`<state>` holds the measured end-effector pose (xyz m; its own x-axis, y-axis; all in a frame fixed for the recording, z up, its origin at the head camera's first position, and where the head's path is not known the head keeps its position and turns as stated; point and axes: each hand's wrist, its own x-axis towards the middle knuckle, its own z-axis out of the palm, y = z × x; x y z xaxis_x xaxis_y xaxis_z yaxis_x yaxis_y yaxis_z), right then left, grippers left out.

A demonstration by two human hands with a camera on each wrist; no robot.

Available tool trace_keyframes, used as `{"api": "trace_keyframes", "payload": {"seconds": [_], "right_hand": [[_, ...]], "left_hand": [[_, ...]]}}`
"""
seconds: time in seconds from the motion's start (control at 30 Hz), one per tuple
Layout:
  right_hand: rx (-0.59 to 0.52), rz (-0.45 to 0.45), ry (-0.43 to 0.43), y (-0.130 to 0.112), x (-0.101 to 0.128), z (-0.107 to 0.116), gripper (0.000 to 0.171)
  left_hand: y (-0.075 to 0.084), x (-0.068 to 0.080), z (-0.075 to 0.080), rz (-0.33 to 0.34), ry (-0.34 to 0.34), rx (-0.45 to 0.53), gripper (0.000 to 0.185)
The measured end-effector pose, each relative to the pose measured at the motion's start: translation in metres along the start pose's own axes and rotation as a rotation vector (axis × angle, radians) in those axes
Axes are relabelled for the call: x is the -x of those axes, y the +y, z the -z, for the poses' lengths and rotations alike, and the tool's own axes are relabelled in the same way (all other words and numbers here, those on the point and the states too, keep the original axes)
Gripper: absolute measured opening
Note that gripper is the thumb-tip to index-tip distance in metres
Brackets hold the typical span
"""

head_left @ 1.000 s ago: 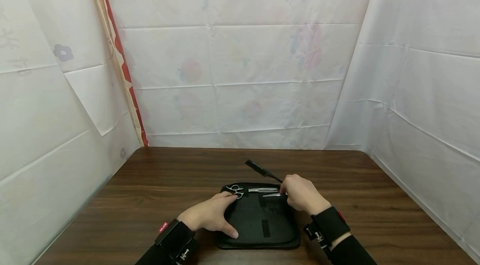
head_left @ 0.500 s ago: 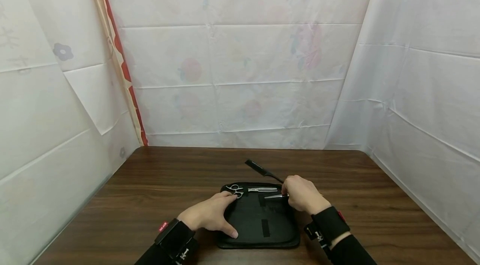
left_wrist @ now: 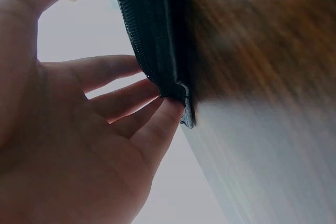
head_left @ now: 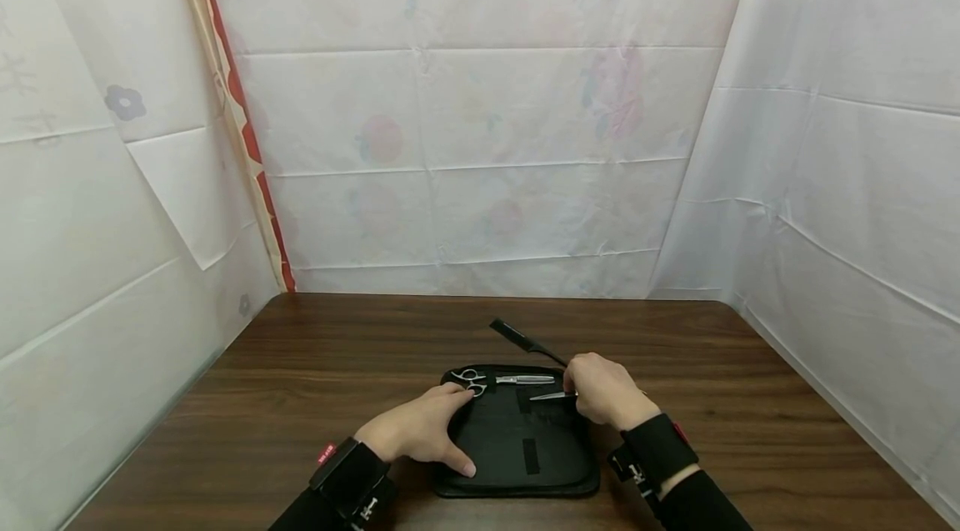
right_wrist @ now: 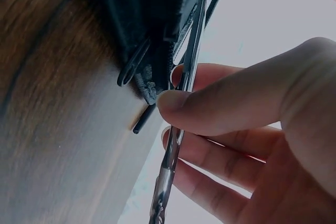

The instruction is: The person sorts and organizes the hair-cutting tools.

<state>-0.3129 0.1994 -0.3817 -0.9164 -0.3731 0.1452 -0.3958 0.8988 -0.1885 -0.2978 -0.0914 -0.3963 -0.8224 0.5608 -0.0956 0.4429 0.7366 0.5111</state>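
A flat black zippered case (head_left: 495, 452) lies on the table. My left hand (head_left: 423, 428) is spread along its left edge, thumb on the near part; in the left wrist view the fingertips touch its side. Silver thinning scissors (head_left: 525, 380) lie across the far part of the case, handle loops at the left. My right hand (head_left: 603, 389), at the case's far right corner, pinches slim silver scissors (head_left: 549, 396) between thumb and fingers. Their pointed end aims left over the case. In the right wrist view the scissors (right_wrist: 170, 156) show edge-on; the hand covers their middle in the head view.
A black tail comb (head_left: 517, 338) lies behind the case, its thin tail running towards my right hand. Dark strap strips (head_left: 531, 456) cross the case's inside. The wooden table (head_left: 337, 348) is enclosed by white sheeting (head_left: 465, 214) behind and at both sides.
The slim scissors have shifted slightly right and nearer to me, with the right hand moving down a little. The left hand, case and comb stay in place.
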Motion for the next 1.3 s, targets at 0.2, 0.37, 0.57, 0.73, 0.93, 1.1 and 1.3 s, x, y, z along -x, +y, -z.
{"api": "trace_keyframes", "payload": {"seconds": [0.2,0.37,0.57,0.73,0.93,1.1,1.3], "right_hand": [[-0.004,0.013,-0.004,-0.0017,-0.0007,-0.0003,0.026],[0.000,0.029,0.002,-0.0010,-0.0014,-0.0015,0.027],[0.003,0.037,0.008,0.0011,-0.0023,-0.0041,0.027],[0.005,0.060,0.027,0.0020,-0.0024,-0.0058,0.027],[0.015,0.085,0.043,0.0009,-0.0031,-0.0072,0.027],[0.009,0.095,0.044,-0.0001,-0.0039,-0.0081,0.028],[0.007,0.085,0.026,-0.0017,-0.0045,-0.0089,0.028]], "left_hand": [[0.0000,0.0001,-0.0001,-0.003,-0.001,0.000,0.101],[0.0004,-0.0009,0.0003,-0.002,0.001,-0.009,0.100],[0.0007,-0.0009,-0.0002,0.006,-0.002,-0.009,0.100],[0.0012,-0.0006,0.0009,0.006,-0.009,-0.005,0.100],[0.0017,-0.0003,0.0014,0.012,-0.012,-0.001,0.101],[0.0019,-0.0007,0.0005,0.016,-0.007,0.000,0.100],[0.0028,-0.0007,0.0004,0.026,-0.011,0.006,0.100]]}}
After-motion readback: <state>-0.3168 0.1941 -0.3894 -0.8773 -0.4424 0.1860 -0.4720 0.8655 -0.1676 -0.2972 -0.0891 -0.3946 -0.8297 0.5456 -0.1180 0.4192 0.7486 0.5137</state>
